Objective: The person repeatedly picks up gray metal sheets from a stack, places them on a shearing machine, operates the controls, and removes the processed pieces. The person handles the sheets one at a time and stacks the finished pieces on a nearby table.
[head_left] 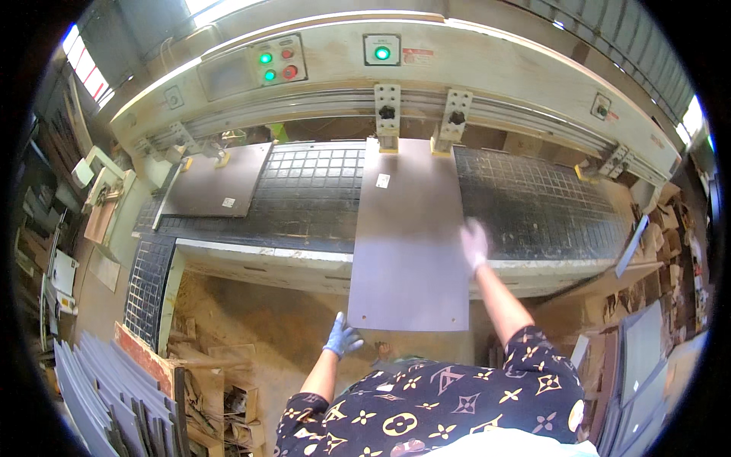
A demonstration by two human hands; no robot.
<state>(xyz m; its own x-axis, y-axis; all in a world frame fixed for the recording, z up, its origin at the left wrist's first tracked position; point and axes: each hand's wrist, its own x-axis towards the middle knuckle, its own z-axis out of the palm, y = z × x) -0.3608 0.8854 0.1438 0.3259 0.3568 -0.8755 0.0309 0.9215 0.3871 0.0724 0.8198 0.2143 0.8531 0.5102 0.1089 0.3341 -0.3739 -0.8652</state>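
A long grey-brown panel (411, 251) lies across the machine bed, its near end jutting out over the bed's front edge toward me. Two small holes show near its near corners, and a white label is stuck toward its far end. My left hand (343, 337), in a blue glove, is beside the panel's near left corner with its fingers apart. At the panel's right edge is my right hand (474, 244) in a pale glove, somewhat blurred, fingers stretched out. Whether either hand presses on the panel is hard to see.
A smaller panel (217, 183) lies on the bed's left side. Two clamp blocks (387, 114) stand at the long panel's far end, below a beam with lit buttons (382, 53). Stacked panels stand at lower left (114, 396) and lower right (636, 373).
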